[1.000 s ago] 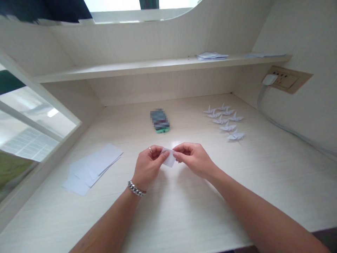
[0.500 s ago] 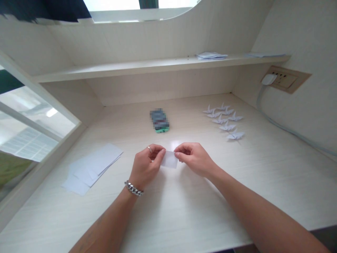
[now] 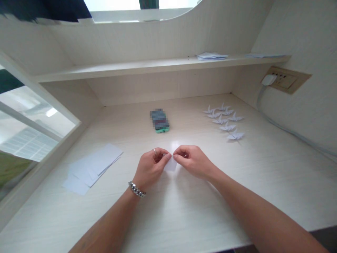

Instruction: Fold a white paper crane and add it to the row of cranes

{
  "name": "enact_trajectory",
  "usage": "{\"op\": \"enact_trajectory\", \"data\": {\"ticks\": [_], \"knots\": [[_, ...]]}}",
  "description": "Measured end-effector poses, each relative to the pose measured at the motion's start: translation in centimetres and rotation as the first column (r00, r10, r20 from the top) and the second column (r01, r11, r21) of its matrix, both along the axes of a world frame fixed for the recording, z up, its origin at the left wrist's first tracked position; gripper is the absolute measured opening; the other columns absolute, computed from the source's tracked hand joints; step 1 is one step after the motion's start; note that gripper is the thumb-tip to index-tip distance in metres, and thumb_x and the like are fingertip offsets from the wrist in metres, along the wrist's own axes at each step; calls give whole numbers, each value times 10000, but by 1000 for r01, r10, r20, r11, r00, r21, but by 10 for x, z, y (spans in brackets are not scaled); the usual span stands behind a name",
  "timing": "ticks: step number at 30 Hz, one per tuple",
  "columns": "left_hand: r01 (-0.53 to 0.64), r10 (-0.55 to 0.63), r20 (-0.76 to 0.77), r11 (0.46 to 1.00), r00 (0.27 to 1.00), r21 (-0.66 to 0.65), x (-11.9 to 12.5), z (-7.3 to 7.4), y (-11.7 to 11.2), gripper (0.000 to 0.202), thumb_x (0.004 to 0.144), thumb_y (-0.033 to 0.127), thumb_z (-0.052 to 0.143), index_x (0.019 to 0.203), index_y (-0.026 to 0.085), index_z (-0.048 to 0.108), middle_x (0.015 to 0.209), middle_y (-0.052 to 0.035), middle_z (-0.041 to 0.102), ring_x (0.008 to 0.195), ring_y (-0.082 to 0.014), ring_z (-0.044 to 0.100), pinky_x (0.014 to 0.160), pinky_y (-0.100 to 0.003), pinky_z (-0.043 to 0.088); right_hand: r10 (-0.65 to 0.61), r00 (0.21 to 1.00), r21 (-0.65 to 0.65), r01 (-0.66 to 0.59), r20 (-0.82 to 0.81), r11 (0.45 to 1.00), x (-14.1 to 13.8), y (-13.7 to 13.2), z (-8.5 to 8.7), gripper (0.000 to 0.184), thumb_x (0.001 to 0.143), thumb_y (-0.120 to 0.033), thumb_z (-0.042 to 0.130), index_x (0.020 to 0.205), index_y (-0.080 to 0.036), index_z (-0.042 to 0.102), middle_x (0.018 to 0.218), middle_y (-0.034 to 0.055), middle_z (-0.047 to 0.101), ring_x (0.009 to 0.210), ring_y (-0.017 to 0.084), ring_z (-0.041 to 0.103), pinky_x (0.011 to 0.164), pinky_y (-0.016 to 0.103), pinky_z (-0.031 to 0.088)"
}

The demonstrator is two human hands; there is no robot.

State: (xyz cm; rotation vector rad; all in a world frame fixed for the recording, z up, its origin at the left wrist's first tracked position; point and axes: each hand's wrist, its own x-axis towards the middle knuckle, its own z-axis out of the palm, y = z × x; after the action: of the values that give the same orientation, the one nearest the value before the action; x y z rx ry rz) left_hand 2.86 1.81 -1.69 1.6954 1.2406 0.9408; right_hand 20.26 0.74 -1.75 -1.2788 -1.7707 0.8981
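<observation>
A small white piece of paper (image 3: pixel 171 165) is held up between my two hands over the middle of the desk. My left hand (image 3: pixel 152 165), with a ring and a chain bracelet, pinches its left side between thumb and fingers. The thumb and index finger of my right hand (image 3: pixel 192 160) close on its upper right edge. My fingertips almost meet at the top of the paper and hide part of it. Several folded white paper cranes (image 3: pixel 228 127) stand beyond my right hand. A stack of white paper sheets (image 3: pixel 97 163) lies left of my left hand.
A phone-like object (image 3: pixel 159 121), blurred out, with a green edge lies behind my hands. At the back a shelf (image 3: pixel 131 68) carries folded papers (image 3: pixel 212 56). On the right wall a cable (image 3: pixel 284 128) runs from a plug in the socket (image 3: pixel 289 80).
My left hand has moved slightly right and toward me, bringing my fingertips closer together along the paper's top edge. Less of the paper shows now. The other things stay where they were.
</observation>
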Motion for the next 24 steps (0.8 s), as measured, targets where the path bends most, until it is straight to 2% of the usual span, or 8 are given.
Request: {"op": "enact_trajectory", "data": {"ticks": [8, 11, 13, 19, 21, 24], "knots": [[-110, 112, 101, 994, 989, -29, -5, 2, 5, 185, 749, 342, 700, 743, 157, 688, 668, -30, 687, 563, -137, 592, 517, -222, 436, -80, 982, -115, 61, -173, 992, 6, 10, -11, 128, 759, -194, 551, 750, -153, 672, 644, 7, 634, 606, 130, 565, 570, 240, 419], [-132, 137, 135, 990, 981, -46, -5, 0, 6, 195, 737, 350, 713, 747, 157, 690, 686, -34, 693, 581, -142, 600, 529, -226, 442, -66, 953, -167, 17, -294, 986, 5, 10, -13, 135, 776, -246, 578, 814, -148, 662, 716, 23, 653, 648, 140, 592, 604, 249, 456], [-94, 102, 131, 993, 986, -66, -4, -1, 6, 204, 745, 360, 704, 750, 157, 691, 687, -38, 694, 587, -144, 601, 532, -228, 444, -18, 953, -156, -31, -302, 987, 2, 8, -13, 162, 800, -290, 584, 827, -146, 652, 742, 32, 657, 672, 145, 605, 618, 255, 462], [70, -70, -46, 998, 996, -3, -3, 4, 1, 167, 764, 335, 663, 729, 180, 714, 624, -22, 670, 535, -133, 554, 490, -220, 394, 42, 993, -90, -52, -110, 995, 2, 5, -11, 146, 815, -263, 569, 750, -162, 653, 663, 13, 634, 632, 133, 574, 587, 244, 415], [107, -107, -45, 994, 993, -6, -6, 6, 2, 160, 771, 310, 645, 704, 179, 709, 630, -23, 676, 549, -134, 565, 511, -221, 408, 41, 990, -102, -55, -135, 993, 4, 8, -12, 144, 803, -269, 576, 739, -162, 648, 667, 10, 625, 633, 132, 565, 585, 243, 418], [83, -84, -10, 995, 996, -49, -11, 9, 6, 148, 762, 273, 640, 672, 164, 682, 618, -27, 675, 564, -139, 589, 555, -232, 449, -5, 969, -176, -40, -247, 984, 9, 12, -12, 151, 776, -294, 598, 728, -154, 632, 657, 6, 605, 609, 127, 551, 585, 250, 436]]}}
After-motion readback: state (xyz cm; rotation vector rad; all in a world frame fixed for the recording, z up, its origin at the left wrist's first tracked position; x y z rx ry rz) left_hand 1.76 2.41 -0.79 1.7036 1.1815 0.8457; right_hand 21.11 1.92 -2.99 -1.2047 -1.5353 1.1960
